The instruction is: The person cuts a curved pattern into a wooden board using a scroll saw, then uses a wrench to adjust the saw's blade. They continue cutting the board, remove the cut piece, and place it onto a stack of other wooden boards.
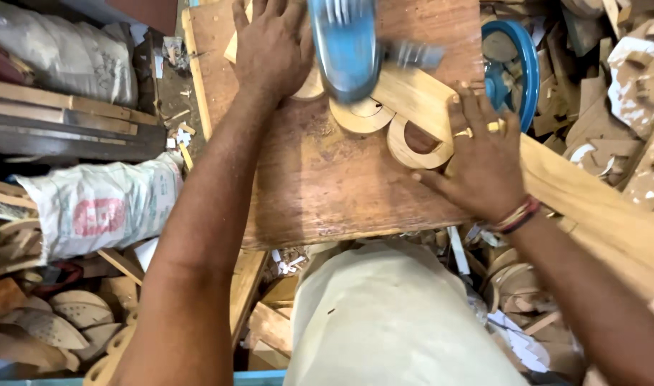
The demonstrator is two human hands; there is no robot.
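Risk assessment: both hands work close to the blue saw guard [347,44], which is motion-blurred at the top of the worn wooden table [320,186]. The blade itself cannot be made out. Should the wooden board [420,96] bind, kick or slip, fingers could be carried toward the cutting point; the loose curved offcuts [359,116] just beside the guard could also catch and be thrown.

Left hand [271,44]: arm extended forward, palm down, fingers spread flat and unclenched, pressing on a pale wood piece [309,86] beside the guard.

Right hand [481,161]: fingers bent over the board's near edge, gripping it beside a sawn circular cut-out [420,137]; a ring and wrist threads are worn.

Surroundings: wood scraps [606,93], a blue wheel [513,68] and sacks [98,207] crowd the table.
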